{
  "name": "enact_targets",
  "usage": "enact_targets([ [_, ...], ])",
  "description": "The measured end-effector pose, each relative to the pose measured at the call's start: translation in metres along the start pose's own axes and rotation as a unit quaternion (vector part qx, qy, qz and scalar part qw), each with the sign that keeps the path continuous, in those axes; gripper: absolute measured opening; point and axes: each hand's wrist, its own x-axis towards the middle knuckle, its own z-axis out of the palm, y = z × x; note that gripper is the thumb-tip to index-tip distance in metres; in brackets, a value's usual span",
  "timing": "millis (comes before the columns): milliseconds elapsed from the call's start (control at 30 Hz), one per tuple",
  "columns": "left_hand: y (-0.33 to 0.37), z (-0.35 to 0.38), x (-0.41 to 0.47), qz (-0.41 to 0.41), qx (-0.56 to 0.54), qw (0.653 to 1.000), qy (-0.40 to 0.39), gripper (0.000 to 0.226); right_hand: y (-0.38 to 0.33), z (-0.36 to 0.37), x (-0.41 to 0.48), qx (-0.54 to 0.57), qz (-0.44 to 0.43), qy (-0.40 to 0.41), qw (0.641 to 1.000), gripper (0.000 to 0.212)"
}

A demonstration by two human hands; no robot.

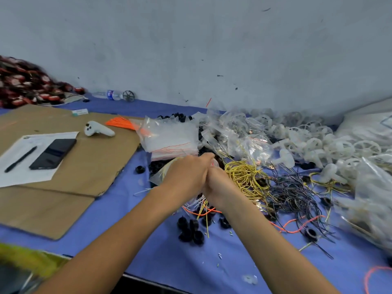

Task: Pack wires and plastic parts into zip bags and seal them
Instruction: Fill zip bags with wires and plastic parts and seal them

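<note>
My left hand [186,172] and my right hand [218,183] are pressed together over the blue table, fingers curled round a small clear zip bag [161,174] with yellow wire inside; most of the bag is hidden behind the hands. A stack of empty zip bags [171,139] lies just beyond. Yellow wire coils [244,177] and dark wires [290,192] lie to the right. Black plastic parts [191,230] sit below my wrists. White plastic wheels [314,141] are piled at the right.
A cardboard sheet [89,166] on the left carries a phone [53,153], a pen [20,159], paper and a white controller [97,129]. Orange wires [123,123] lie near it. A water bottle [108,95] rests by the wall. Filled bags [371,198] crowd the right edge.
</note>
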Motion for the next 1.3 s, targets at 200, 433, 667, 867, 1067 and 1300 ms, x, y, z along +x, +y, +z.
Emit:
enact_targets([
  [200,-0.016,-0.005,-0.003,0.041,-0.092,0.995,0.005,0.032,-0.012,0.003,0.023,0.172,0.024,0.048,0.984,0.029],
  [433,-0.031,0.017,-0.021,-0.108,-0.094,0.987,0.068,0.018,-0.012,-0.002,0.035,0.112,-0.032,0.062,0.991,0.025],
  [667,-0.035,-0.013,-0.008,-0.091,-0.068,0.986,0.124,0.014,-0.025,-0.011,0.035,-0.617,-0.180,0.044,0.765,0.015],
  [867,-0.038,-0.083,0.024,-0.151,-0.238,0.959,0.037,0.010,-0.105,0.001,0.013,-0.835,-0.133,-0.020,0.534,0.028],
  [1067,-0.027,-0.114,0.064,-0.148,-0.420,0.896,-0.008,0.009,-0.170,0.001,-0.027,-0.759,-0.128,-0.053,0.636,0.048],
  [1300,-0.021,-0.064,0.061,-0.126,-0.504,0.845,-0.127,0.034,-0.148,-0.034,-0.025,-0.810,-0.109,-0.153,0.556,0.020],
])
